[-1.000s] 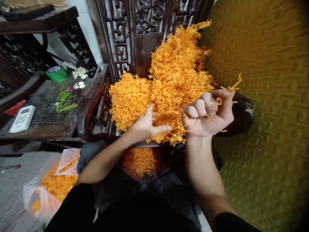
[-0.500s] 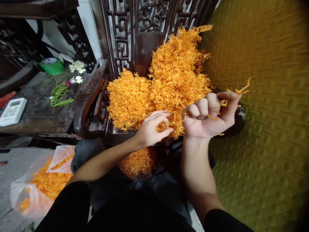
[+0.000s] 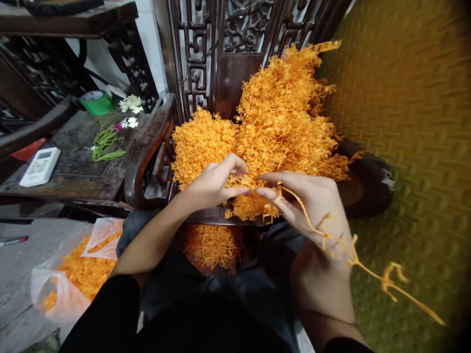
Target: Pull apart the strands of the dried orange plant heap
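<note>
A big heap of orange plastic sprigs (image 3: 279, 117) fills the seat of a dark carved wooden chair (image 3: 147, 162). My left hand (image 3: 211, 184) pinches a small orange sprig at the heap's near edge. My right hand (image 3: 312, 211) meets it there, fingers closed on a long orange stem (image 3: 353, 257) that trails down to the right over my wrist. The two hands' fingertips nearly touch. More orange sprigs (image 3: 209, 245) lie under the chair's edge, above my dark trousers.
A clear plastic bag (image 3: 69, 279) of orange pieces lies on the floor at left. A dark side table (image 3: 69, 162) holds a white remote (image 3: 39, 165), green stems with small white flowers (image 3: 106, 142) and a green tape roll (image 3: 96, 102). A yellow-green quilted wall (image 3: 412, 147) stands at right.
My right hand has dropped from a raised fist to the heap's edge, its stem now hanging down to the right. My left hand closed into a pinch on a sprig.
</note>
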### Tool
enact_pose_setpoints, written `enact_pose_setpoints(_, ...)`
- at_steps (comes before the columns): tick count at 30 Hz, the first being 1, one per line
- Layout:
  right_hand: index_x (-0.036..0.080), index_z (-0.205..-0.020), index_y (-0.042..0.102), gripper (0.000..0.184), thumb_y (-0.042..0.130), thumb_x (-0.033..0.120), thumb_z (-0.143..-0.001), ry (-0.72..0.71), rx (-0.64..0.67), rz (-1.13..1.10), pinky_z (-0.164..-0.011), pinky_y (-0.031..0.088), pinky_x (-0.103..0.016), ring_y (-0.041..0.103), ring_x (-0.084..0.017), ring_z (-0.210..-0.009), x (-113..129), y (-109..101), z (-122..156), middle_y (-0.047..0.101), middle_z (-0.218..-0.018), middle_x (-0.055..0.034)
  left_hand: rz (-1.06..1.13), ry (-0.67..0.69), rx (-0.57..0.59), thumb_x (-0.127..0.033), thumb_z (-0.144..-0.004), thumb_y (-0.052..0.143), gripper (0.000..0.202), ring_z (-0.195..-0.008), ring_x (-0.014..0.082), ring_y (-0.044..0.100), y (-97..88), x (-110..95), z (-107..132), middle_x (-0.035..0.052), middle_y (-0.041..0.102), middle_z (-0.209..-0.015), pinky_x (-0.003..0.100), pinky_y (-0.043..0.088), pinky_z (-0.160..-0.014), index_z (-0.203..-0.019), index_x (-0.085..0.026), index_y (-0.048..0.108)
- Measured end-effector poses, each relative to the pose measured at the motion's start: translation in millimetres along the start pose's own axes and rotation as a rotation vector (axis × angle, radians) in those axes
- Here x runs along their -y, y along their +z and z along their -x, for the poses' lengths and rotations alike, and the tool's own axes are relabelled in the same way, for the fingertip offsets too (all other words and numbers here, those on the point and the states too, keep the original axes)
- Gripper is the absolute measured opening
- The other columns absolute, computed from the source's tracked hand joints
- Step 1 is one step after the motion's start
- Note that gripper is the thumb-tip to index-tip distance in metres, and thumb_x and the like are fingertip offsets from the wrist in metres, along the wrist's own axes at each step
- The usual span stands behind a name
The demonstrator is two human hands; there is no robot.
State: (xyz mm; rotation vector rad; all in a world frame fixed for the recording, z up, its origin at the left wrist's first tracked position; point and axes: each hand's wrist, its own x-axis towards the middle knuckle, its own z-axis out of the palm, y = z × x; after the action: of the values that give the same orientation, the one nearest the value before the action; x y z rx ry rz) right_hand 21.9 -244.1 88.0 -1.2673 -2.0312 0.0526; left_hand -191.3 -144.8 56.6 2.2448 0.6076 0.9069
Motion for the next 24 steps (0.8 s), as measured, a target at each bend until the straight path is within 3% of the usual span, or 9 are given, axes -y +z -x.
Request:
enact_pose_setpoints(4, 0.019, -0.108, 0.077, 0.020, 0.075, 0.033, -0.094, 0.011, 0.027, -0.047, -0.072, 0.059, -0.026, 0.077, -0.017, -0.075, -1, 3, -3, 0.082, -0.094, -0.0054, 0.064, 0.002, 0.058, -0.020, -0.083, 0.079, 0.018, -0.083, 0.0139, 0.069, -6.6, -4, -1, 0.0009, 0.076, -0.096, 0.027, 0.054, -0.076, -0.099, -0.020, 0.070)
enact_pose_setpoints(7, 0.020, -0.107, 0.078, 0.018, 0.076, 0.032, -0.094, 0.048, 0.012, -0.095, -0.069, 0.056, -0.024, 0.075, -0.015, -0.072, -1, 7, -5, 0.082, -0.093, -0.0034, 0.241, -0.096, 0.061, -0.025, -0.082, 0.080, 0.023, -0.076, 0.0121, 0.064, -8.6, -2, -3, 0.0025, 0.074, -0.098, 0.026, 0.050, -0.065, -0.103, -0.020, 0.071)
enact_pose_setpoints(9, 0.020, -0.106, 0.078, 0.017, 0.075, 0.031, -0.094, 0.081, -0.031, -0.109, -0.064, 0.054, -0.024, 0.072, -0.013, -0.066, -3, 11, -6, 0.081, -0.089, -0.0026, 0.387, -0.160, 0.045, -0.031, -0.083, 0.079, 0.033, -0.082, 0.0133, 0.065, -6.2, 1, -3, 0.0051, 0.072, -0.106, 0.026, 0.052, -0.068, -0.111, -0.020, 0.068)
enact_pose_setpoints(13, 0.019, -0.105, 0.078, 0.019, 0.075, 0.035, -0.094, 0.162, -0.155, -0.033, -0.056, 0.049, -0.025, 0.060, -0.011, -0.051, -10, 23, -10, 0.075, -0.074, -0.0002, 0.564, -0.197, 0.029, -0.035, -0.082, 0.079, 0.053, -0.114, 0.0211, 0.067, 6.2, 7, -4, 0.0103, 0.065, -0.127, 0.032, 0.059, -0.088, -0.128, -0.023, 0.056)
enact_pose_setpoints(16, 0.021, -0.112, 0.075, 0.026, 0.074, 0.038, -0.093, 0.152, -0.179, 0.005, -0.054, 0.048, -0.026, 0.057, -0.012, -0.049, -15, 30, -11, 0.070, -0.068, 0.0012, 0.538, -0.206, -0.076, -0.035, -0.082, 0.081, 0.047, -0.114, 0.0217, 0.068, 17.4, 10, -6, 0.0105, 0.067, -0.125, 0.033, 0.060, -0.090, -0.122, -0.022, 0.061)
enact_pose_setpoints(19, 0.022, -0.112, 0.072, 0.022, 0.070, 0.037, -0.096, 0.134, -0.173, -0.003, -0.057, 0.049, -0.027, 0.060, -0.013, -0.052, -16, 36, -11, 0.073, -0.077, -0.0006, 0.503, -0.182, -0.194, -0.036, -0.085, 0.080, 0.032, -0.104, 0.0197, 0.070, 23.6, 12, -7, 0.0090, 0.072, -0.113, 0.032, 0.061, -0.084, -0.110, -0.019, 0.070)
enact_pose_setpoints(24, 0.023, -0.117, 0.067, 0.022, 0.065, 0.035, -0.099, 0.149, -0.108, -0.083, -0.064, 0.054, -0.028, 0.067, -0.015, -0.062, -17, 40, -12, 0.074, -0.083, -0.0012, 0.359, -0.118, -0.269, -0.032, -0.087, 0.080, 0.017, -0.086, 0.0162, 0.072, 16.6, 9, -5, 0.0069, 0.076, -0.102, 0.028, 0.060, -0.068, -0.098, -0.018, 0.080)
